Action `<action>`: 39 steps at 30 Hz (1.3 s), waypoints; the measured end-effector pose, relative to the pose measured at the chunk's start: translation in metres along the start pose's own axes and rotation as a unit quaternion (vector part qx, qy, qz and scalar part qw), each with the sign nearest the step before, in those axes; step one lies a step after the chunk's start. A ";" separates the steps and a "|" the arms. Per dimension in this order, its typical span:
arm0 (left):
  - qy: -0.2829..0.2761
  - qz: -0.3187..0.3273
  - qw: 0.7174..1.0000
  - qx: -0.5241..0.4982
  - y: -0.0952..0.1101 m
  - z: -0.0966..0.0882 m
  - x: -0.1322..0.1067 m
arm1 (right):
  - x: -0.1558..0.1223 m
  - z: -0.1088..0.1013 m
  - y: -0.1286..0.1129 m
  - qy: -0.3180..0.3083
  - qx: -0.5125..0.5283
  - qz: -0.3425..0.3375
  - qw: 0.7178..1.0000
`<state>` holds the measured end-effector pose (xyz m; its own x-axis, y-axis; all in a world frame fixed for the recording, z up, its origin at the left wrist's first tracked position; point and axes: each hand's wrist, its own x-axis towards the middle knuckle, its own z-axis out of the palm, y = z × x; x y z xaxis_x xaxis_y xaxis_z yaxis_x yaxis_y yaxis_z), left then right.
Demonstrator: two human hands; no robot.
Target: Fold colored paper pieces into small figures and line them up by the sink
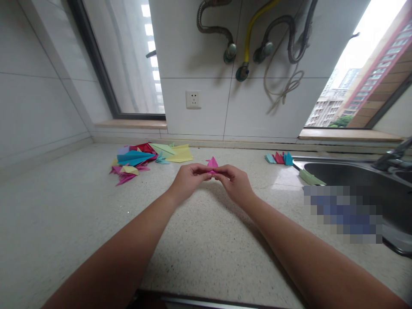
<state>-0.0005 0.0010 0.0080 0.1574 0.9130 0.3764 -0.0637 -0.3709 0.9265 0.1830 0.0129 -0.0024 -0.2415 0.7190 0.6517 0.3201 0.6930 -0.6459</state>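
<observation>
We hold the small, pointed, pink folded-paper piece (213,162) midway between our left hand (189,178) and right hand (234,178), fingertips pinched on its sides, tip pointing away from us

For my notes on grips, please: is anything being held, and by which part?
A small pink folded paper, pinched at its lower sides by the left hand and right hand.

Beyond the grip: white tiled wall (196,122), socket (193,99). Beyond, left: dark-framed window (125,56). Beyond, right: daylit window (357,73). Beneath: speckled counter (199,249).
</observation>
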 end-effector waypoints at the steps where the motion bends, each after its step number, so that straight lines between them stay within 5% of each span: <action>1: -0.006 0.010 1.000 0.004 0.000 0.000 0.000 | 0.000 0.001 0.000 -0.008 0.032 0.011 0.999; 7: -0.043 0.030 0.998 0.022 0.000 -0.001 -0.002 | 0.001 0.003 0.002 -0.023 0.188 0.057 0.980; 24: 0.006 0.004 0.999 0.050 0.001 -0.004 0.000 | 0.004 0.003 -0.006 -0.022 0.211 0.150 0.966; 39: 0.023 0.063 0.997 0.024 0.003 0.001 0.000 | 0.002 0.004 -0.001 -0.016 0.231 0.083 0.969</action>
<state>0.0000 -0.0002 0.0105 0.1047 0.8649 0.4909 -0.0330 -0.4903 0.8709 0.1788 0.0137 -0.0016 -0.2529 0.8189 0.5152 -0.0850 0.5116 -0.8550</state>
